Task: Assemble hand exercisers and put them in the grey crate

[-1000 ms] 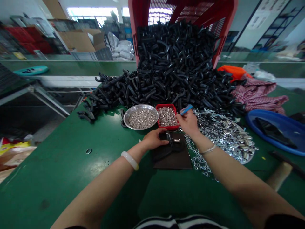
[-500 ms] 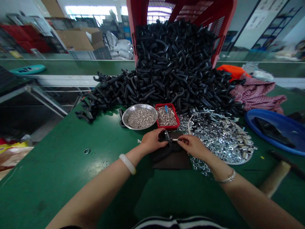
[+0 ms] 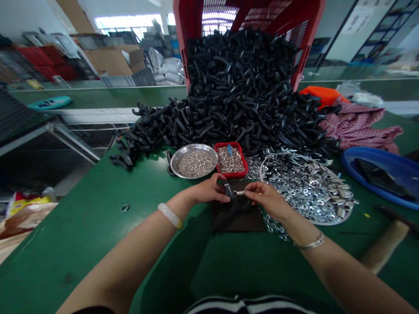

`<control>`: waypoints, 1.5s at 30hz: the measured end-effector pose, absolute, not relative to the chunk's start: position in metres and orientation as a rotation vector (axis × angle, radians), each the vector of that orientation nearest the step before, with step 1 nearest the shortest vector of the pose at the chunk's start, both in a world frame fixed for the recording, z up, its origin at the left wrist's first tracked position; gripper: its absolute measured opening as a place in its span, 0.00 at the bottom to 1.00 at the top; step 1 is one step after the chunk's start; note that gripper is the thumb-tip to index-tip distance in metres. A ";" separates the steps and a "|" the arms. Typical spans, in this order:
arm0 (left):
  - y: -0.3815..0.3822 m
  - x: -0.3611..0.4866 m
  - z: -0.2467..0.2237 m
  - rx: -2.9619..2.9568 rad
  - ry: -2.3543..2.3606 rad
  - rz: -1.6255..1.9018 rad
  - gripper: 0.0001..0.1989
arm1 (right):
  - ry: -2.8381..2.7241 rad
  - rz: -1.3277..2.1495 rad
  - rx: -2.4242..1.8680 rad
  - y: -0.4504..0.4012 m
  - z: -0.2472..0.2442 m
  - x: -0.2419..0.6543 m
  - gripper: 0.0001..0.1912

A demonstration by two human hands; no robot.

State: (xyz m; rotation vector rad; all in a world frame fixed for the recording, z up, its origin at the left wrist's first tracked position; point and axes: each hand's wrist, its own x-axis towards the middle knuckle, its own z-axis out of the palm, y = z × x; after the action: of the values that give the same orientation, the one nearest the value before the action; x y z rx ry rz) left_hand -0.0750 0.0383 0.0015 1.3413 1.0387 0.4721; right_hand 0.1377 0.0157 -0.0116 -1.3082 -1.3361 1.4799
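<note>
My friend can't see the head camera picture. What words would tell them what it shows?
The left hand and right hand hold a small black part with a metal spring over a green workbench. Behind them, a tipped red crate spills a big heap of curved black parts. Silver washers fill a round tray.

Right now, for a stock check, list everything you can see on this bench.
red crate: one, red, tipped at the far end
black curved handles: many, black, heaped out of the crate
round steel tray: one, silver, centre, holding small metal parts
red tray: one, red, beside it, holding metal pins
washers and nuts: many, silver, on a round tray at right
blue basin: one, blue, far right, holding a black item
checked cloth: one, red and white, behind the basin
dark mat: one, black, under the hands
black handle: one, black, with a spring, over the mat
left hand: one, gripping the black handle
right hand: one, pinching the spring
</note>
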 end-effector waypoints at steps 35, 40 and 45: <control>0.002 -0.112 -0.006 0.350 0.819 1.013 0.21 | -1.646 1.559 -1.079 0.042 0.023 0.069 0.06; -0.003 -0.103 -0.007 0.311 0.673 1.172 0.17 | -1.363 1.588 -0.857 0.019 0.032 0.041 0.10; -0.002 -0.098 -0.020 0.360 0.806 1.243 0.14 | -1.302 1.511 -0.818 0.008 0.035 0.023 0.09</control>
State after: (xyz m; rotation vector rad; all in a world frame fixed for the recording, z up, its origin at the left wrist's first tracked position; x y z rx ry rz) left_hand -0.0984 -0.0023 -0.0196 0.3601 0.8063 1.2426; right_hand 0.0227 0.0084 0.0347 -0.8184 -1.3015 1.5107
